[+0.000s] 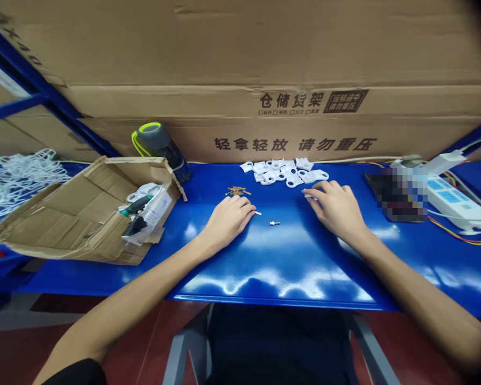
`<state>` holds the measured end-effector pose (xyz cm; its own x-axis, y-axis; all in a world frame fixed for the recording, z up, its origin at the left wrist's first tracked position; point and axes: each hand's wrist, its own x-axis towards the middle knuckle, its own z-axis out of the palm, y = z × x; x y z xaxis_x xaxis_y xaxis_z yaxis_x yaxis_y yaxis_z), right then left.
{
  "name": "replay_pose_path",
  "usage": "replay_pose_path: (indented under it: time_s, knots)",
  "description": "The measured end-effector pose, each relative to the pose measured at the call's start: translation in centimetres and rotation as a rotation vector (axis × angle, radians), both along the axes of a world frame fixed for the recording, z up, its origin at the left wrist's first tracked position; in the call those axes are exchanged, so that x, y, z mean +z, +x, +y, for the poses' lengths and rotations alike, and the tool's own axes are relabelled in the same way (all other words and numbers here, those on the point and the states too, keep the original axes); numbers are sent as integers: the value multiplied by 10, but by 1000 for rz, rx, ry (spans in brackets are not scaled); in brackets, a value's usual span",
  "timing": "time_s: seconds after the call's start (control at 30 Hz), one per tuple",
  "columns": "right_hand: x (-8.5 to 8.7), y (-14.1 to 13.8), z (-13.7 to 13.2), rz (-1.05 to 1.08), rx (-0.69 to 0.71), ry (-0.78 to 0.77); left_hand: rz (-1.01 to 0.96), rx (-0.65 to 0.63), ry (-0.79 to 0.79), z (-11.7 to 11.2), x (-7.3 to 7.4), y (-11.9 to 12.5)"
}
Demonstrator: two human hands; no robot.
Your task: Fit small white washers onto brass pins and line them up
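Blue steel bench top (288, 256) here, seen from the 6 o'clock seat, going left to right. Way out at 9 o'clock there's a tangle of white plastic netting (20, 184), then a torn-open cardboard box (84, 224) at about 10 o'clock, with a green-handled screwdriver (135, 205) and some white packets (152, 211) inside. Behind it, around 11, a grey bottle with a lime-green loop (156, 144) leans against a big carton (264, 64).

The left hand (228, 220) lies palm down, fingers flat and fairly open, not visibly gripping anything. A little pile of brass pins (236, 191) sits just past it at 12, and a thin metal pin (257, 213) pokes out right at its fingertips. A tiny screw (274, 223) lies alone between the hands. Above them at 12 is a heap of white plastic brackets (282, 172).

The right hand (336, 209) rests with fingers lightly curled, a small shiny part (310, 197) at the fingertips. Can't tell if it's actually holding it. Off at 2 o'clock: a pixelated blurred object (401, 195) and a white power strip (457, 203).
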<state>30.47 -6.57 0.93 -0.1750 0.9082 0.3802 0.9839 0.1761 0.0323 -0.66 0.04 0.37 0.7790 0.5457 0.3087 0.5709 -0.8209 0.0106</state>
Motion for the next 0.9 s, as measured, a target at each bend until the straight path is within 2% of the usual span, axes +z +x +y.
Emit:
replay_pose_path:
  time_s: [0.2,0.43,0.63,0.73,0.9]
  knots:
    - [-7,18,6,-43,7,2,-35,-12,-73,0,6,1]
    - [-9,15,10,-3,-8,-20,-158,-60,-179,-7,14,5]
    - [-5,8,8,95,43,-97,-268,-93,-171,-9,15,7]
    - [-1,-6,3,273,123,-153,-311,-112,-173,-11,16,8]
    - [11,-38,-9,851,205,-302,-344,-136,-174,-17,17,10]
